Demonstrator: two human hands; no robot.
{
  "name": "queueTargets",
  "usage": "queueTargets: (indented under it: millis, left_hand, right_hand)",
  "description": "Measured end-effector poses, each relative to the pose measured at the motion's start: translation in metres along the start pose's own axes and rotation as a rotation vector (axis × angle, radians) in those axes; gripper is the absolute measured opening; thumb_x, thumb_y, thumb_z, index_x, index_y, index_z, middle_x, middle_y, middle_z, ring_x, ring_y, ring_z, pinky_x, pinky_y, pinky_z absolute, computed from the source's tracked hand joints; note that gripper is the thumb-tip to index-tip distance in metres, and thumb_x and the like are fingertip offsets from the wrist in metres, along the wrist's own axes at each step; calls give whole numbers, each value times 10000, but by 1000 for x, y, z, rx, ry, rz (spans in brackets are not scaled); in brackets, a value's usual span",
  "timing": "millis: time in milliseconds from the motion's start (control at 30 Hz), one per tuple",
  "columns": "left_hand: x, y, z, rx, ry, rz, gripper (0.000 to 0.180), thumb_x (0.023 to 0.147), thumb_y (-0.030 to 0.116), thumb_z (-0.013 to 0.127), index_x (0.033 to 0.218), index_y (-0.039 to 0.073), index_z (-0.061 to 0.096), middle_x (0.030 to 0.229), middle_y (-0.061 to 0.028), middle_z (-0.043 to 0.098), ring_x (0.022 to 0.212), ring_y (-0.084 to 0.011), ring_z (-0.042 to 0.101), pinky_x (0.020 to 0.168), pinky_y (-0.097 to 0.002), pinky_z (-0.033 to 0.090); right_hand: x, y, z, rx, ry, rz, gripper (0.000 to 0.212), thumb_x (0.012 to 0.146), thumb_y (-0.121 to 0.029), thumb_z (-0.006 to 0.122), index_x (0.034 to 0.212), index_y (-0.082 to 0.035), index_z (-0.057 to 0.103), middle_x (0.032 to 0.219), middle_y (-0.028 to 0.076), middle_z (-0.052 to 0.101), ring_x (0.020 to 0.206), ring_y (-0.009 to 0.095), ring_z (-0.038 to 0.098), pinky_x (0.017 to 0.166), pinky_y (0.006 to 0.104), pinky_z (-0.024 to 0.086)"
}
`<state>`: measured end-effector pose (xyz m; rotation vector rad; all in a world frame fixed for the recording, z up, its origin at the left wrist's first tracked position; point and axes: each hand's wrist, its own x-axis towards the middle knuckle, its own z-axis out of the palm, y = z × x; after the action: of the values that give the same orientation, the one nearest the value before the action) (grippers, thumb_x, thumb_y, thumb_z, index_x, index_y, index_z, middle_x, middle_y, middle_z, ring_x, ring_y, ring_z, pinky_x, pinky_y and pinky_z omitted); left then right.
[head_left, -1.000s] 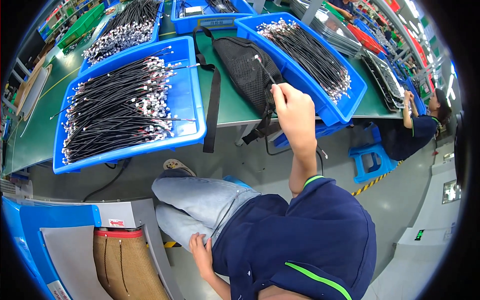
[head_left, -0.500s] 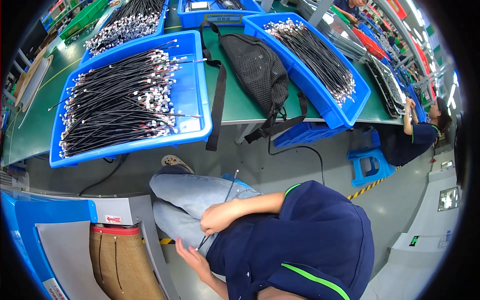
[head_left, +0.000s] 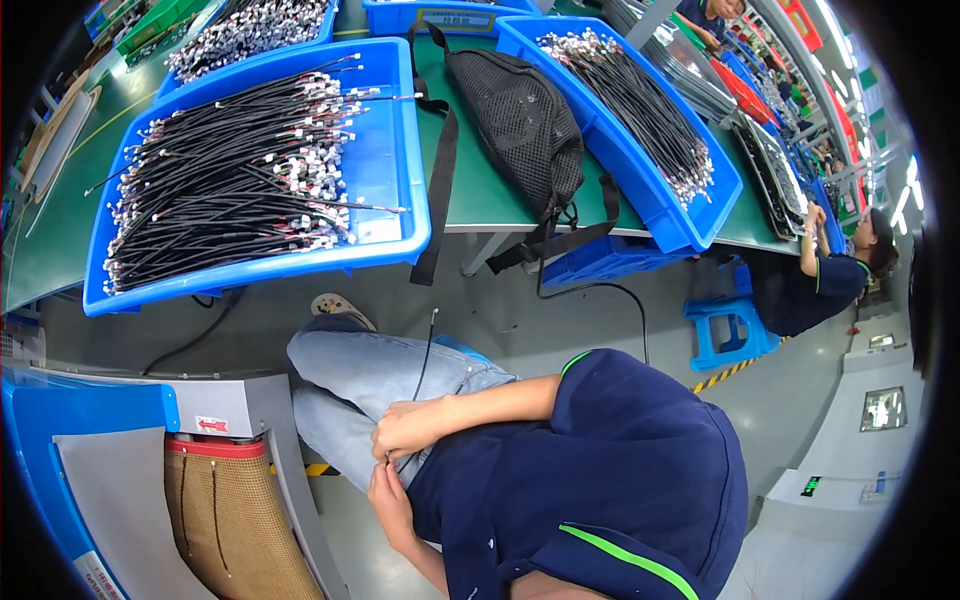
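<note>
My right hand (head_left: 410, 427) is closed around a thin black cable (head_left: 426, 357) over my jeans. One end of the cable stands up beyond the hand and carries a small light connector (head_left: 434, 312). Just below, my left hand (head_left: 390, 497) has its fingertips pinched together against the right hand's fingers, at the cable's lower end. That end is mostly hidden by the fingers. In front of me, a blue tray (head_left: 395, 225) on the green table holds a thick pile of similar black cables (head_left: 215, 200) with white connectors.
At lower left, a machine has a brown mesh belt (head_left: 245, 520) with two dark cables lying on it. A black mesh bag (head_left: 515, 120) lies between the tray and a second blue tray (head_left: 700, 225) of cables. A blue stool (head_left: 720, 330) and a co-worker (head_left: 820, 285) are at right.
My left hand's spread fingers have closed into a pinch and come up against the right hand. The right hand has shifted slightly left with the cable, whose free end stands more upright.
</note>
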<state>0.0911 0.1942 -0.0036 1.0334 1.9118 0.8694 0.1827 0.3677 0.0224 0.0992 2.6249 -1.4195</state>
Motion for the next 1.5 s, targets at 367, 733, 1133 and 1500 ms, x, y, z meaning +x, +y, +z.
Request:
queueTargets:
  millis: [367, 733, 1133, 1500]
  left_hand:
    - [8, -19, 4, 135, 224, 132, 127, 894, 85, 555, 934, -30, 592, 719, -165, 580, 666, -317, 576, 636, -384, 456]
    - [17, -35, -2, 0, 150, 51, 139, 894, 74, 560, 888, -50, 622, 754, -152, 631, 591, -220, 615, 567, -328, 477]
    - [26, -44, -7, -219, 119, -109, 139, 898, 69, 551, 856, -32, 635, 660, -117, 622, 552, -187, 588, 545, -300, 458]
    - [38, -82, -19, 239, 406, 348, 149, 766, 23, 686, 902, 25, 627, 865, -102, 641, 783, -280, 604, 691, -368, 481]
  right_hand:
    - [15, 25, 17, 77, 87, -87, 119, 732, -142, 660, 790, -40, 641, 815, 105, 617, 801, 297, 613, 675, 407, 479]
    - [23, 50, 24, 54, 76, -211, 139, 811, -179, 597, 785, -43, 589, 803, 86, 561, 769, 285, 597, 645, 398, 473]
    - [37, 53, 28, 84, 211, -289, 100, 772, -151, 635, 808, -58, 641, 792, 62, 629, 778, 260, 611, 654, 382, 477]
    - [69, 71, 43, 306, 41, -152, 172, 817, -101, 625, 957, -5, 656, 877, 143, 637, 844, 300, 618, 753, 363, 489]
